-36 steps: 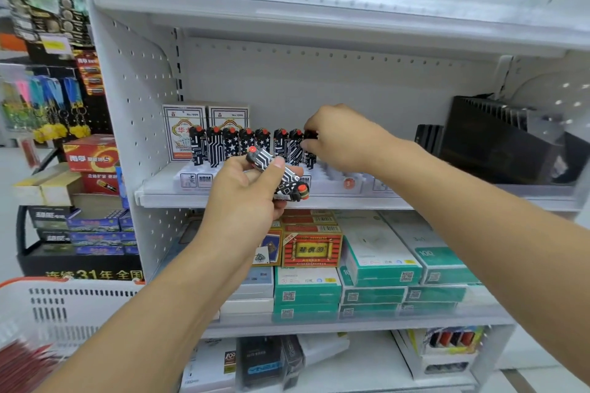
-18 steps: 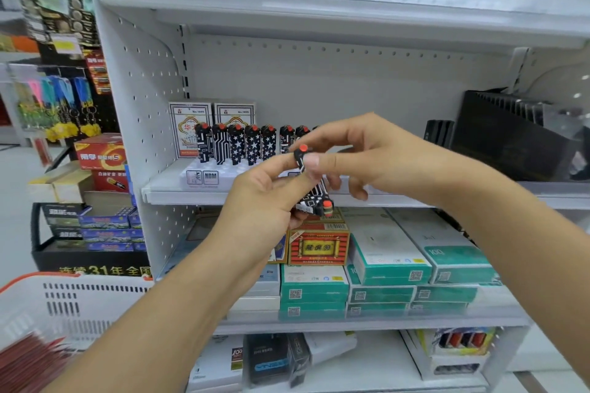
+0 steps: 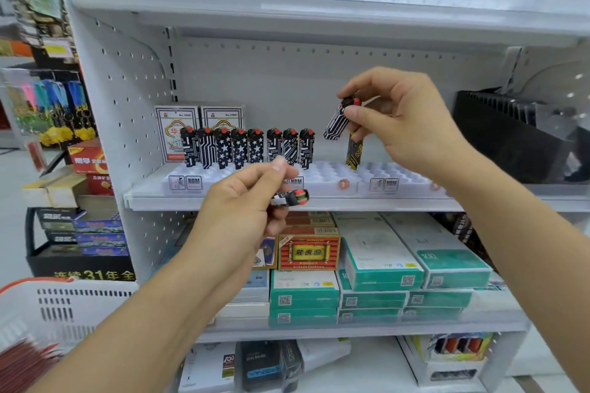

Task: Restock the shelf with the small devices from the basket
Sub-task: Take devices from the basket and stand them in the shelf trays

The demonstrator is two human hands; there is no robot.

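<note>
The right hand [image 3: 404, 124] was raised above the white tray [image 3: 322, 183] on the shelf [image 3: 223, 202], its grip pinching a black-and-white striped lighter [image 3: 335, 123] by the red-capped top, the body tilted down to the left. Just below that hand a black-and-yellow lighter [image 3: 353, 153] stood upright in the tray. The left hand [image 3: 245, 207] was in front of the tray's front edge, fingers curled around another lighter [image 3: 292, 198] lying sideways — its red cap pointed right, most of its body hidden in the palm. Along the back of the tray, to the left of the yellow one, a row of lighters [image 3: 249, 148] stood upright, patterned with stars, stripes and circuit lines. Behind the row's left end stood two white boxes [image 3: 198, 124]. Well below and left of the tray, a white basket [image 3: 64, 306] with an orange rim sat at the frame's corner — its contents were blurred.
</note>
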